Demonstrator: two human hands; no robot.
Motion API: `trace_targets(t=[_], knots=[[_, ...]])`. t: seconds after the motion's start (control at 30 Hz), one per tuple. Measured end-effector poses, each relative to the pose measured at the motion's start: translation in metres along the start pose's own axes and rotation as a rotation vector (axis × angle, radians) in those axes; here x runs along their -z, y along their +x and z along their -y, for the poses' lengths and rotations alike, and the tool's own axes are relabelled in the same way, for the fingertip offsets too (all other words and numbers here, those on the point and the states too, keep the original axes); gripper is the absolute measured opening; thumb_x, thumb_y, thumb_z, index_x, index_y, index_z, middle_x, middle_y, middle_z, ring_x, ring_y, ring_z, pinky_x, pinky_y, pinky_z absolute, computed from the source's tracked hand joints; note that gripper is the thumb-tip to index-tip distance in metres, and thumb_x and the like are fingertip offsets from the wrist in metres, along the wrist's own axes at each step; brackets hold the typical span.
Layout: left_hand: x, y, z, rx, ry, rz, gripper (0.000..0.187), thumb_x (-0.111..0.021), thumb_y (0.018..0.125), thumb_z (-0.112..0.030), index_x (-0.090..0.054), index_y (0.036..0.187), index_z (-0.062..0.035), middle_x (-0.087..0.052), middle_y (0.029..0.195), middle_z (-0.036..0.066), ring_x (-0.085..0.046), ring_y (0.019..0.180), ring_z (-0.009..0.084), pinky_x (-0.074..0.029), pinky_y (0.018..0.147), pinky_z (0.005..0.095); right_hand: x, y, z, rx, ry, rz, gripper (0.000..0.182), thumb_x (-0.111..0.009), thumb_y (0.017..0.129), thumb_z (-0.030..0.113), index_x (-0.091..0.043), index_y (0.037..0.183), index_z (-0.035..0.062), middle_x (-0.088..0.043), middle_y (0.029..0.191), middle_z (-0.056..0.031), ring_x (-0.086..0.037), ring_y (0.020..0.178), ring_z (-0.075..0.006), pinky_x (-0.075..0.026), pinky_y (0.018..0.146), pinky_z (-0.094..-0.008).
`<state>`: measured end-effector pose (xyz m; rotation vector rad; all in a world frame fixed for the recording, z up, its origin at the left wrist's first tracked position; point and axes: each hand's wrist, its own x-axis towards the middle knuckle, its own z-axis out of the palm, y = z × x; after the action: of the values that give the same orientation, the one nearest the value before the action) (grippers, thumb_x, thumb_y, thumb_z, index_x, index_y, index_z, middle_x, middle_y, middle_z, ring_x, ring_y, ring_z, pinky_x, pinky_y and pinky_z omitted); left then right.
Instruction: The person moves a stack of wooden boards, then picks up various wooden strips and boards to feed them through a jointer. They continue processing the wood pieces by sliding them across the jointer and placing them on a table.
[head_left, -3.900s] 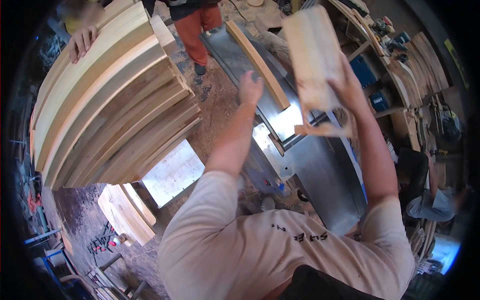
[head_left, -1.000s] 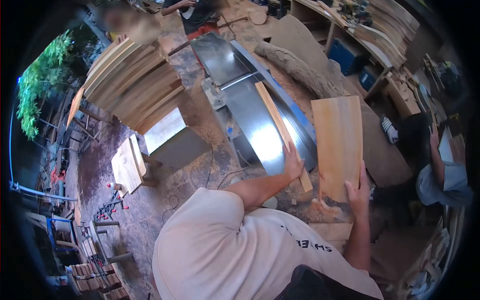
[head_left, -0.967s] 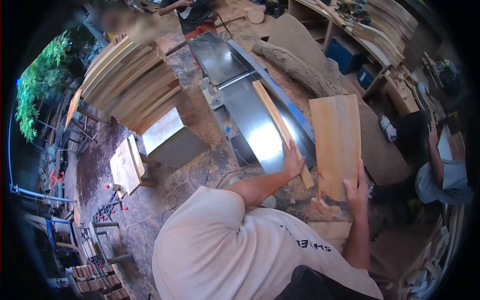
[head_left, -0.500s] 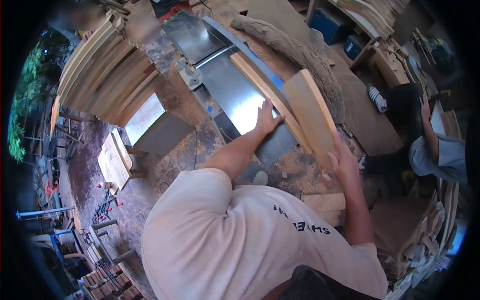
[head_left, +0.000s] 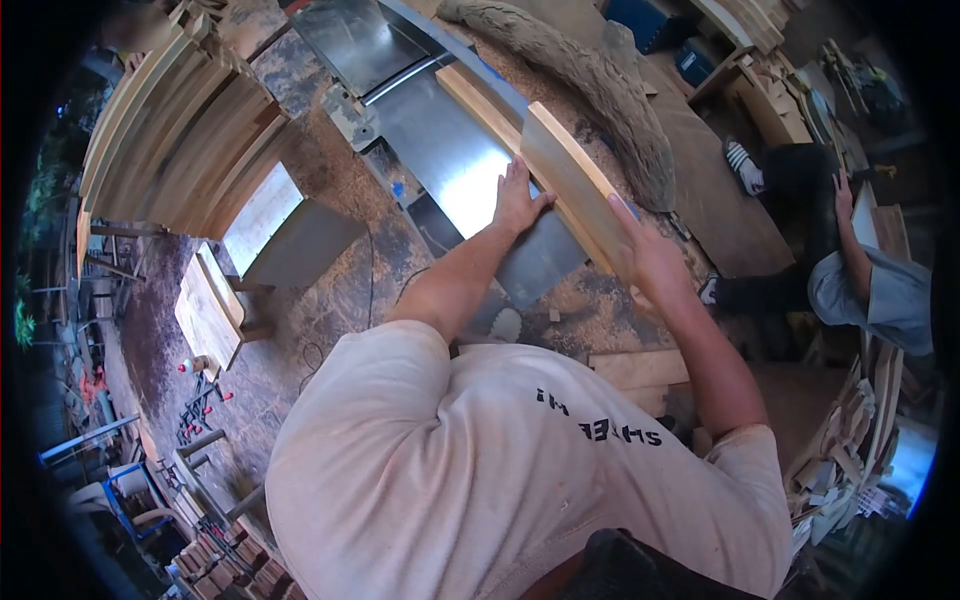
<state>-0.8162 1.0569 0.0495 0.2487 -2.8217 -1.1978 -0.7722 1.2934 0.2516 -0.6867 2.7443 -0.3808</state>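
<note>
Where steel gleams, curved wooden board

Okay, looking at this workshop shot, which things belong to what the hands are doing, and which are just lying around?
In use:
- wide board, held on edge by the right hand
- narrow strip, with the left hand beside it
- metal machine table under both

Lying about:
- stack of curved boards
- long sawdust heap
- small wooden stool
- seated person
</note>
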Motion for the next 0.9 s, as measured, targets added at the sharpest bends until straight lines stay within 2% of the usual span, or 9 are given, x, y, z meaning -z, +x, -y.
trace_targets(t=[0.2,0.33,0.4,0.53,0.67,0.73,0.8,0.87,0.9], knots=[[0.01,-0.001,-0.006,0.025,-0.041,0.052,0.102,-0.073,0.079,-0.04,-0.014,0.145,0.0114,-0.025,0.15,0.029,-0.019,0.143,0.0383,-0.016,0.117,0.0487,0.002,0.041,0.024,0.024,-0.087,-0.005,0.076,-0.057,0.087,0.009,-0.024,0.149,0.037,-0.058,0.102,-0.0234,-0.062,0.087,-0.0416,-0.049,0.077,-0.0474],[0.011,-0.002,-0.008,0.001,-0.027,0.001,0.1,-0.074,0.078,-0.038,-0.018,0.144,0.0117,-0.029,0.147,0.029,-0.024,0.14,0.04,-0.019,0.115,0.0497,0.001,0.063,0.031,0.114,-0.088,-0.06,0.078,-0.057,0.086,0.008,-0.022,0.15,0.0366,-0.058,0.101,-0.0245,-0.063,0.087,-0.0423,-0.05,0.077,-0.0481],[0.007,0.003,-0.001,-0.027,-0.027,-0.026,0.099,-0.075,0.076,-0.038,-0.021,0.142,0.0118,-0.033,0.144,0.03,-0.029,0.136,0.0412,-0.023,0.113,0.0497,-0.001,0.071,0.032,0.104,-0.091,-0.047,0.079,-0.058,0.086,0.008,-0.021,0.15,0.0369,-0.059,0.101,-0.0241,-0.063,0.087,-0.0422,-0.051,0.077,-0.048],[0.008,0.006,0.002,-0.026,-0.039,0.034,0.099,-0.074,0.077,-0.04,-0.021,0.142,0.0126,-0.033,0.143,0.031,-0.029,0.137,0.0411,-0.023,0.113,0.0486,-0.002,0.074,0.029,0.072,-0.107,-0.018,0.078,-0.057,0.087,0.01,-0.02,0.15,0.0372,-0.059,0.1,-0.0231,-0.063,0.086,-0.0417,-0.051,0.077,-0.0478],[0.004,0.005,0.002,-0.036,0.007,0.006,0.1,-0.073,0.079,-0.041,-0.019,0.143,0.0126,-0.03,0.145,0.032,-0.028,0.138,0.0406,-0.022,0.114,0.0477,-0.001,0.077,0.025,0.087,-0.09,-0.008,0.078,-0.058,0.088,0.01,-0.02,0.15,0.0376,-0.059,0.1,-0.0229,-0.063,0.085,-0.0418,-0.051,0.077,-0.0478],[0.0,0.002,0.003,-0.064,0.027,-0.083,0.098,-0.075,0.077,-0.039,-0.022,0.142,0.0114,-0.036,0.141,0.031,-0.033,0.134,0.041,-0.025,0.112,0.0478,-0.001,0.077,0.022,0.133,-0.046,-0.023,0.078,-0.059,0.088,0.011,-0.02,0.15,0.0376,-0.059,0.099,-0.0227,-0.062,0.084,-0.0427,-0.049,0.077,-0.0488],[0.011,0.002,0.0,-0.093,-0.076,-0.03,0.095,-0.076,0.075,-0.035,-0.025,0.141,0.0094,-0.042,0.135,0.029,-0.037,0.129,0.0408,-0.029,0.109,0.048,0.005,0.081,0.025,0.12,-0.055,0.005,0.078,-0.059,0.087,0.01,-0.02,0.15,0.0371,-0.059,0.099,-0.0227,-0.061,0.085,-0.0434,-0.049,0.077,-0.0492],[0.006,0.002,0.001,-0.1,-0.046,-0.109,0.093,-0.077,0.073,-0.033,-0.027,0.141,0.0076,-0.045,0.13,0.026,-0.04,0.125,0.0403,-0.031,0.107,0.049,0.005,0.083,0.027,0.111,-0.06,0.038,0.078,-0.059,0.087,0.01,-0.021,0.15,0.0365,-0.059,0.098,-0.0226,-0.061,0.085,-0.044,-0.048,0.077,-0.0497],[0.004,0.001,0.001,-0.106,-0.014,-0.139,0.094,-0.077,0.074,-0.033,-0.025,0.142,0.0077,-0.042,0.134,0.026,-0.038,0.129,0.0401,-0.028,0.109,0.0495,0.003,0.082,0.026,0.126,-0.048,0.006,0.078,-0.059,0.087,0.01,-0.021,0.15,0.0357,-0.059,0.098,-0.0228,-0.061,0.086,-0.0444,-0.048,0.077,-0.0501]])
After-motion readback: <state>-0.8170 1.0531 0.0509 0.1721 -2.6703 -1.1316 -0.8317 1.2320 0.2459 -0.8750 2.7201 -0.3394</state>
